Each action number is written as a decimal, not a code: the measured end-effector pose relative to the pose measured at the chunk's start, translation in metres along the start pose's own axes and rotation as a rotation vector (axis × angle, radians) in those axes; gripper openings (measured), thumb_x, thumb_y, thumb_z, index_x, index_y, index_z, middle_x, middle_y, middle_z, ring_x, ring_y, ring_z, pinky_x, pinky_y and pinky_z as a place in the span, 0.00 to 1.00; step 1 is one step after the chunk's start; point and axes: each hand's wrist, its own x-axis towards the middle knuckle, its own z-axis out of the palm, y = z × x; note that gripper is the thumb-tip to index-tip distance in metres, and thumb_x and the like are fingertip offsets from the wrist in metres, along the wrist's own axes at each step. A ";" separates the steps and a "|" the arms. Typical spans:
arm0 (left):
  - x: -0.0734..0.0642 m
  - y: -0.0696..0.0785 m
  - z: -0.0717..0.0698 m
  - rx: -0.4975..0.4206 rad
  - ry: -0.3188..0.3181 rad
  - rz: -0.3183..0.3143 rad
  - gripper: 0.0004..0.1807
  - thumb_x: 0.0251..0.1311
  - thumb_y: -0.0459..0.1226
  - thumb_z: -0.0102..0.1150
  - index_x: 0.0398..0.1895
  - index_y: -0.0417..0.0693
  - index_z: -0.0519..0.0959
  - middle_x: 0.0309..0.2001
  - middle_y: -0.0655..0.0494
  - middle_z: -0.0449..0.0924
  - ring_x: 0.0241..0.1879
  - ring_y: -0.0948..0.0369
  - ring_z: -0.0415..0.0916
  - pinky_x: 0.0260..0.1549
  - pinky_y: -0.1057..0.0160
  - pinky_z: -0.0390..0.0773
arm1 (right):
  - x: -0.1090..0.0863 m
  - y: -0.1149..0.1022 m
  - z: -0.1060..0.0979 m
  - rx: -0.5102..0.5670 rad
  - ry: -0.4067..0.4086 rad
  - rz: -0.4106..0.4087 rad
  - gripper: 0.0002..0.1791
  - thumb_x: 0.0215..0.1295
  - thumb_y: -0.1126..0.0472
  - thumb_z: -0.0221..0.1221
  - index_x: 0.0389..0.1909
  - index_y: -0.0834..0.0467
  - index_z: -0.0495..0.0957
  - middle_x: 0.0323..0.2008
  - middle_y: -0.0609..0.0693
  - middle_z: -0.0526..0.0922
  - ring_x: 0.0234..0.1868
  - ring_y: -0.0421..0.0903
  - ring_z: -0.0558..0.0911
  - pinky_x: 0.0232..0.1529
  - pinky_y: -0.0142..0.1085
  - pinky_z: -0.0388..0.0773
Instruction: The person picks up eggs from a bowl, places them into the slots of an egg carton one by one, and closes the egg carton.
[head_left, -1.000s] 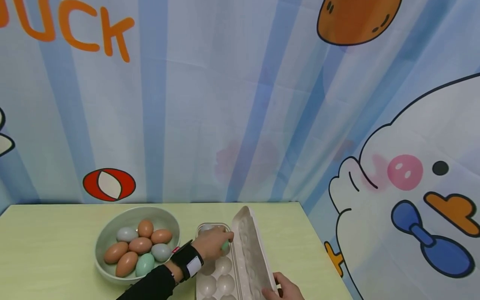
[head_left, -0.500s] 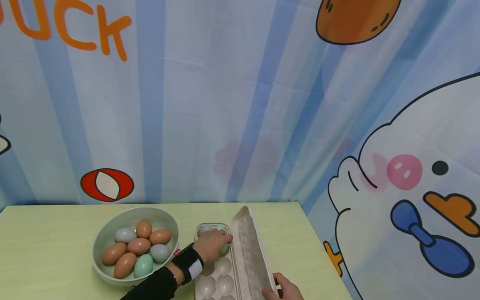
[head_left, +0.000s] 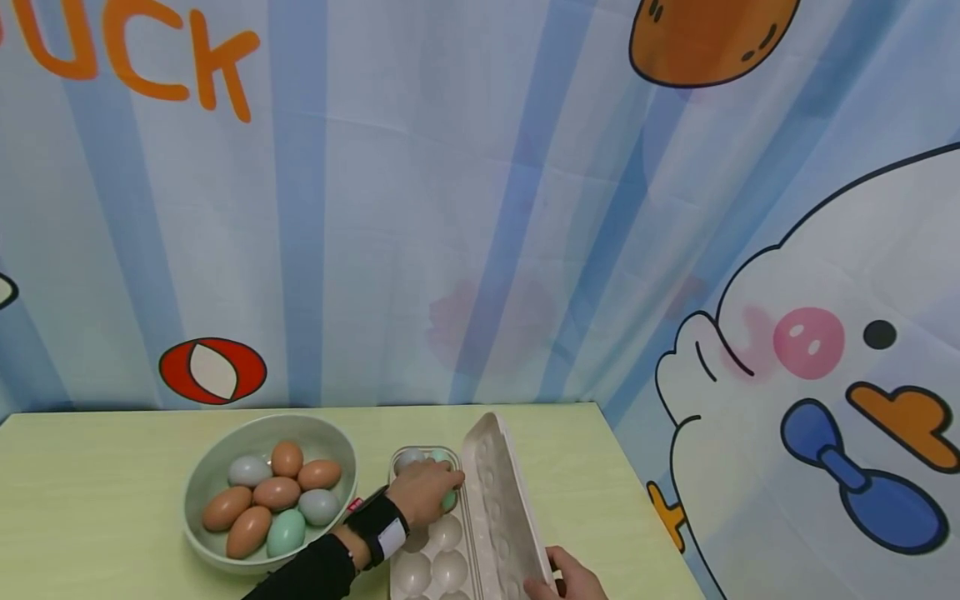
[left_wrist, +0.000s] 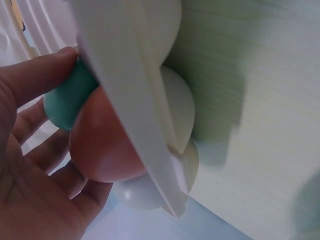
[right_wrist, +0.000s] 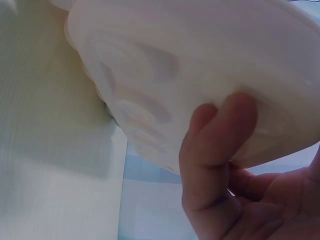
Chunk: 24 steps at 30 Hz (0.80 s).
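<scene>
My left hand (head_left: 426, 492) reaches over the open egg carton (head_left: 467, 542). Its thumb and fingers pinch a green egg (left_wrist: 70, 97) at the carton's right row, behind a brown egg (left_wrist: 107, 140) in the left wrist view. At the far end lie a grey egg (head_left: 410, 457) and another green egg (head_left: 439, 456). My right hand (head_left: 567, 575) grips the near edge of the raised lid (head_left: 501, 500). In the right wrist view, its curled fingers (right_wrist: 207, 160) lie against the lid's dimpled outer side. The left palm hides several cups in the head view.
Left of the carton stands a pale green bowl (head_left: 197, 508) with several brown, grey and green eggs. Nearer cups (head_left: 450, 571) of the carton hold no eggs. The pale yellow table (head_left: 90, 500) ends at a patterned blue curtain (head_left: 375, 250).
My left hand and the green egg have lowered slightly toward the near side, showing more of the eggs at the carton's far end. My right hand holds the lid as before.
</scene>
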 end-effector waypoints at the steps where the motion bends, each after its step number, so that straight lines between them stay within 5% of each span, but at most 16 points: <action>1: 0.000 0.000 0.000 -0.004 -0.001 0.000 0.17 0.45 0.34 0.72 0.39 0.54 0.79 0.30 0.58 0.74 0.29 0.58 0.73 0.25 0.62 0.73 | 0.000 0.000 0.000 -0.002 0.001 0.000 0.20 0.61 0.62 0.58 0.48 0.73 0.70 0.35 0.52 0.78 0.34 0.51 0.82 0.33 0.46 0.80; 6: -0.003 0.000 -0.011 -0.059 -0.030 -0.017 0.18 0.47 0.33 0.70 0.43 0.52 0.79 0.34 0.56 0.75 0.30 0.58 0.73 0.26 0.61 0.73 | -0.001 0.000 0.001 -0.001 0.007 -0.006 0.20 0.61 0.62 0.58 0.48 0.73 0.70 0.34 0.52 0.77 0.34 0.51 0.82 0.33 0.46 0.80; 12: -0.009 -0.009 -0.047 -0.179 -0.066 -0.073 0.14 0.58 0.36 0.61 0.48 0.47 0.77 0.40 0.51 0.74 0.33 0.55 0.73 0.30 0.57 0.74 | 0.000 0.000 0.001 -0.002 0.009 -0.010 0.20 0.60 0.62 0.59 0.48 0.73 0.70 0.35 0.53 0.78 0.34 0.51 0.82 0.33 0.46 0.80; 18: -0.024 -0.033 -0.085 -0.236 -0.048 -0.184 0.10 0.60 0.37 0.60 0.43 0.44 0.77 0.40 0.48 0.74 0.33 0.55 0.72 0.32 0.54 0.72 | -0.001 -0.001 0.002 0.004 0.005 -0.021 0.21 0.60 0.62 0.58 0.48 0.73 0.70 0.34 0.53 0.77 0.34 0.51 0.82 0.33 0.46 0.80; 24: -0.041 -0.066 -0.106 -0.210 -0.032 -0.240 0.08 0.56 0.35 0.63 0.36 0.41 0.78 0.33 0.51 0.77 0.32 0.56 0.73 0.32 0.56 0.74 | -0.001 -0.004 0.002 0.007 0.007 -0.022 0.21 0.60 0.62 0.58 0.47 0.74 0.70 0.34 0.52 0.77 0.34 0.51 0.82 0.33 0.46 0.80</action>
